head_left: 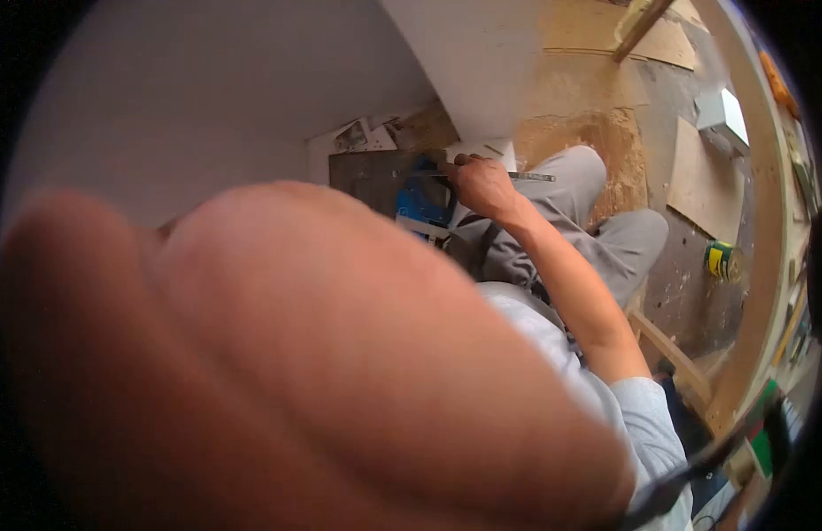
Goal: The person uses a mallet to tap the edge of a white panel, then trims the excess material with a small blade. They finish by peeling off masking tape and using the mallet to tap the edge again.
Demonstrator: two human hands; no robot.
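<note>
One left hand (269,274), blurred, nearest camera; finger state and any hold cannot be told. Farther off, fingers of one right hand (482,184) curl round one thin strip (536,177), which juts out either side, above one blue object (423,202). Two knees (581,168) beside. Well apart: one can (721,261), one white box (726,119).
</note>
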